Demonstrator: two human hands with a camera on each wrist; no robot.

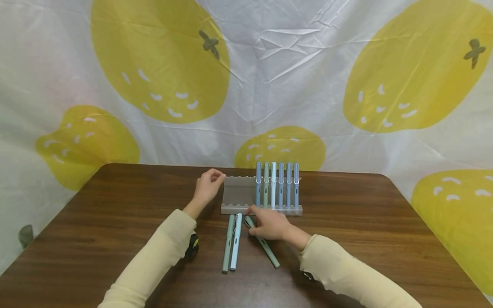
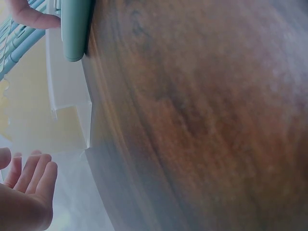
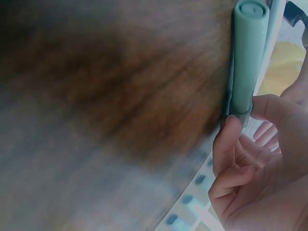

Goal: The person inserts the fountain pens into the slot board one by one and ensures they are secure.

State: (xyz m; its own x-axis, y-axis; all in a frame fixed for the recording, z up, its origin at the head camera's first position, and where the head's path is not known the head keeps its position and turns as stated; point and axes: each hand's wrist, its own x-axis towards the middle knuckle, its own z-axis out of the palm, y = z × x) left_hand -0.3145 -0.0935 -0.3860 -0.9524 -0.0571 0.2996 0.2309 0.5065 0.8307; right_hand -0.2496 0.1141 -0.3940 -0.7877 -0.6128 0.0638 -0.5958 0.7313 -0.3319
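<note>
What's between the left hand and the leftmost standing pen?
Bare rack, pen slots empty, from left hand to pen; shows in the head view.

Reaches forward with left arm (image 1: 154,256) and right arm (image 1: 354,273), angling both inward, bare at the wrists (image 1: 192,208). Holds left hand (image 1: 209,187) farther out (with several fingers (image 2: 36,175) nearly straight). Points right hand (image 1: 271,224) toward the left, back uppermost, pinching between bent fingers and thumb (image 1: 255,231).
</note>
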